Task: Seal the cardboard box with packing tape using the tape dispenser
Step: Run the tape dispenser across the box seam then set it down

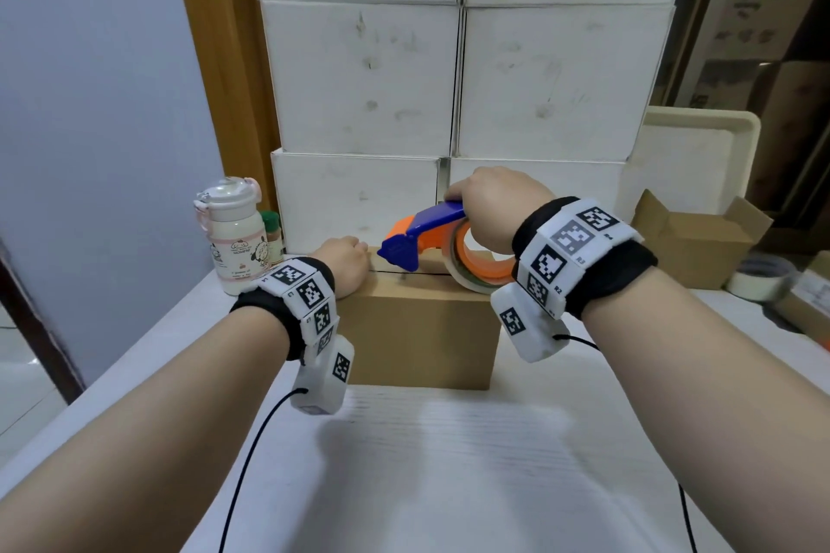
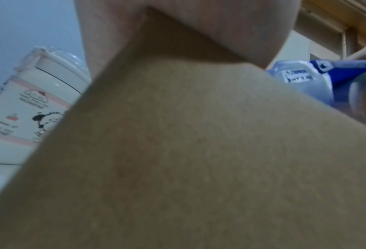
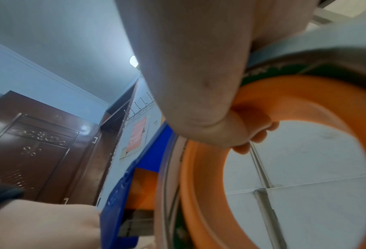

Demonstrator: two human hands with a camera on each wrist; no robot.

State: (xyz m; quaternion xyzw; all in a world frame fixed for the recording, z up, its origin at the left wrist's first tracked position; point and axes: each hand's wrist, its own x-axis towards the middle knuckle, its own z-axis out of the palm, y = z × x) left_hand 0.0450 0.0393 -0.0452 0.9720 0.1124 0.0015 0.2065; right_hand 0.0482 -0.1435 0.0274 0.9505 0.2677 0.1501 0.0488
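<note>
A brown cardboard box [image 1: 417, 328] stands on the white table [image 1: 426, 462], its flaps closed along a seam on top. My left hand [image 1: 343, 263] holds the box's upper left corner; the left wrist view shows the palm [image 2: 220, 25] straddling that corner [image 2: 178, 151], fingers hidden. My right hand [image 1: 489, 207] grips the blue and orange tape dispenser [image 1: 422, 233] just above the box top, its blue nose pointing left at the seam near my left hand. The right wrist view shows my fingers [image 3: 254, 134] curled through the roll's orange core [image 3: 305, 94].
A white and pink bottle [image 1: 233, 233] and a small green-capped jar [image 1: 273, 233] stand left of the box. Stacked white cartons [image 1: 449, 81] rise close behind it. To the right sit an open cardboard box [image 1: 696, 238], a tape roll [image 1: 759, 278] and a pale tray [image 1: 696, 157].
</note>
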